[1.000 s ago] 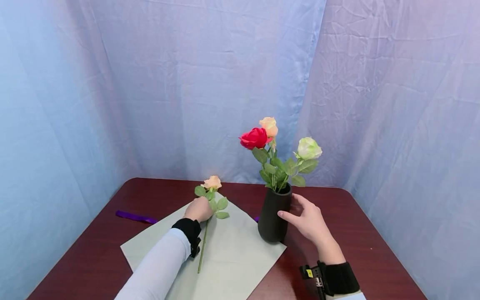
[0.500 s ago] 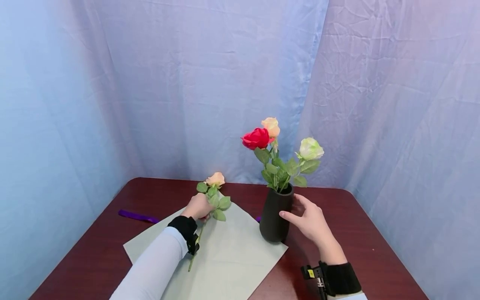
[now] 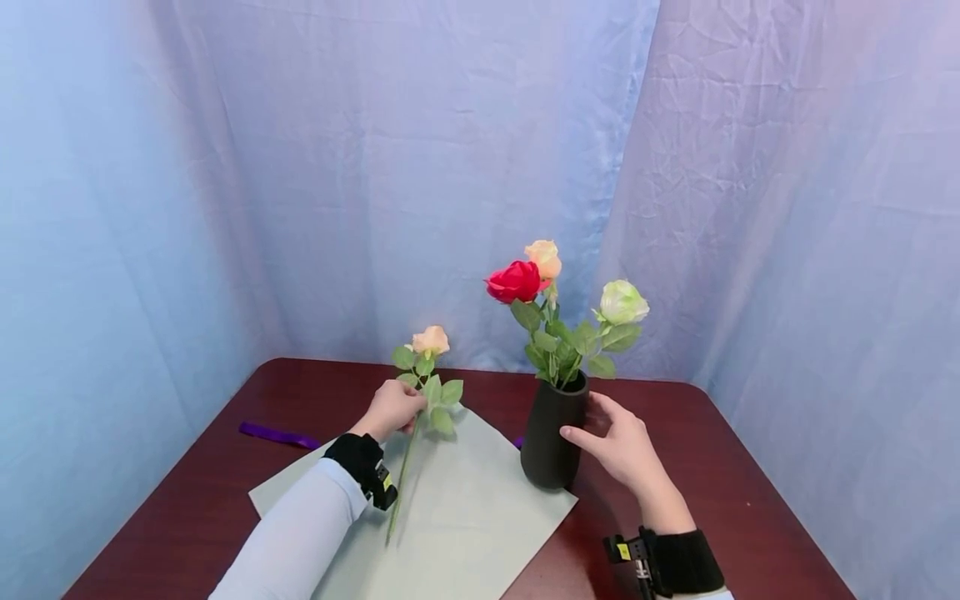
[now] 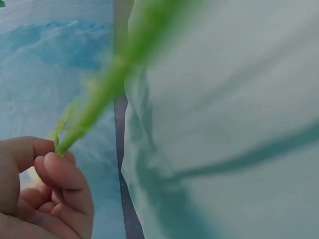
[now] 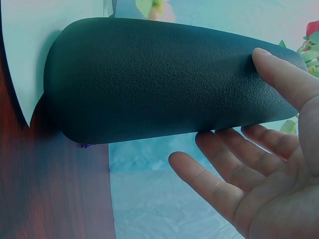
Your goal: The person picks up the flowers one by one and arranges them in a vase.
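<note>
My left hand [image 3: 393,408] pinches the green stem [image 4: 97,102] of a peach rose [image 3: 431,341] just below its leaves. The bloom points up and away, and the lower stem slants down toward me over a pale green sheet of paper [image 3: 465,517]. On the right, my right hand [image 3: 621,443] holds a dark grey vase [image 3: 553,442] from its right side. In the right wrist view the thumb lies across the vase and fingertips touch its other side. A red rose [image 3: 516,282], another peach rose [image 3: 545,258] and a whitish-green rose [image 3: 622,302] stand in it.
A purple ribbon [image 3: 279,435] lies on the dark red-brown table [image 3: 187,492], left of the paper; a bit of purple shows beside the vase. The vase overlaps the paper's right corner. Light blue curtains [image 3: 450,167] surround the table at the back and sides.
My left hand has moved slightly left and raised the peach rose, its bloom now higher and its stem shadow apart on the paper. My right hand stays at the vase.
</note>
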Demonstrator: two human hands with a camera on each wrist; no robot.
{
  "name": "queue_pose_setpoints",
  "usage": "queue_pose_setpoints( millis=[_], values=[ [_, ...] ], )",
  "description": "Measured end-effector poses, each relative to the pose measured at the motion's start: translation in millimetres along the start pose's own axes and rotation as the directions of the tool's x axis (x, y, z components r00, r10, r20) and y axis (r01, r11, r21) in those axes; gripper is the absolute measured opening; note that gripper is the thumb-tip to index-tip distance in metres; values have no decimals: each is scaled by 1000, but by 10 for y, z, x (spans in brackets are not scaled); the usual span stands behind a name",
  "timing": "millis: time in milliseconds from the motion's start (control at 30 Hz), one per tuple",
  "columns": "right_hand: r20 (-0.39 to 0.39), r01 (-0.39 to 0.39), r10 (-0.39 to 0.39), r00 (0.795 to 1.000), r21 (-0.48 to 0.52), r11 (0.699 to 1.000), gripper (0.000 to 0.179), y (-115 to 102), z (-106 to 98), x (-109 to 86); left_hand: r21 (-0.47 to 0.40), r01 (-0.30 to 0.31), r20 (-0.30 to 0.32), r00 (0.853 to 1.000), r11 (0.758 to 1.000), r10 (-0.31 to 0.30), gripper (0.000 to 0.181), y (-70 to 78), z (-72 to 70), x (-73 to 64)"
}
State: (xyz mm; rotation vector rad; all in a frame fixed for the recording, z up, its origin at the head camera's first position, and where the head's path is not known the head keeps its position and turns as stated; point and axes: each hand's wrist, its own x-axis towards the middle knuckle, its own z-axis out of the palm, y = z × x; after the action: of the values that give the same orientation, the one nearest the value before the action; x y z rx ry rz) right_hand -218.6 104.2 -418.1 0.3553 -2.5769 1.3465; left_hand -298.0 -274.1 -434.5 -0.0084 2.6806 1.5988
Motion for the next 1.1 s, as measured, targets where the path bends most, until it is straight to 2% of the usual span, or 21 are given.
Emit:
queue_pose_setpoints(
  millis=[133, 333, 733, 1100],
  values=[
    [4, -3, 3, 1000, 1, 1000, 78, 10, 2, -11, -42, -24, -67, 998, 999, 21, 8, 27, -9, -6],
    [0, -9, 9, 1000, 11, 1000, 78, 12, 4, -11, -59, -65, -138, 989, 996, 56, 13, 95, -28, -23],
    [-2, -13, 13, 1000, 5, 1000, 79, 4, -2, -9, -143, -112, -148, 985, 983, 91, 17, 184, -60, -57],
    [6, -7, 7, 1000, 4, 1000, 79, -12, -9, -5, -263, -154, -159, 981, 952, 114, 15, 398, -135, -152]
  ],
)
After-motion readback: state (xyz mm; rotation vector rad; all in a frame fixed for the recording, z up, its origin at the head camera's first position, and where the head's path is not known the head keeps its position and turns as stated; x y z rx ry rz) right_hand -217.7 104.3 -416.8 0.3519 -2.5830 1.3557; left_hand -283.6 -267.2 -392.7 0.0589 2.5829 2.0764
